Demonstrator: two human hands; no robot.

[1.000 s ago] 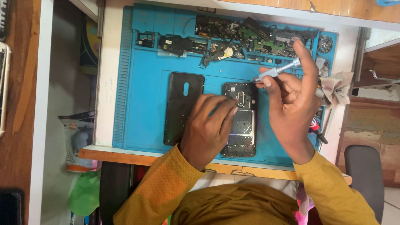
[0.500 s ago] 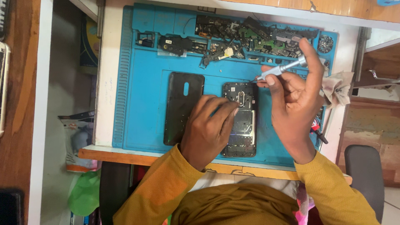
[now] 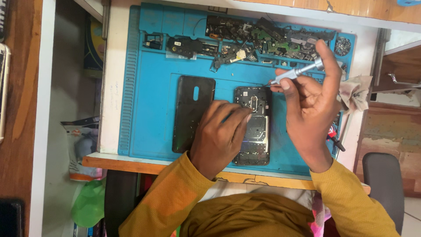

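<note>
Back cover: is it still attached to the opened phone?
No. The black back cover lies on the blue mat, apart from and left of the opened phone, whose internals show.

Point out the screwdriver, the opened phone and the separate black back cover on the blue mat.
screwdriver [image 3: 296, 71], head view, on the middle of its silver shaft.
opened phone [image 3: 256, 131], head view, on the exposed inner plate.
black back cover [image 3: 190, 112], head view, on the middle of its panel.
</note>
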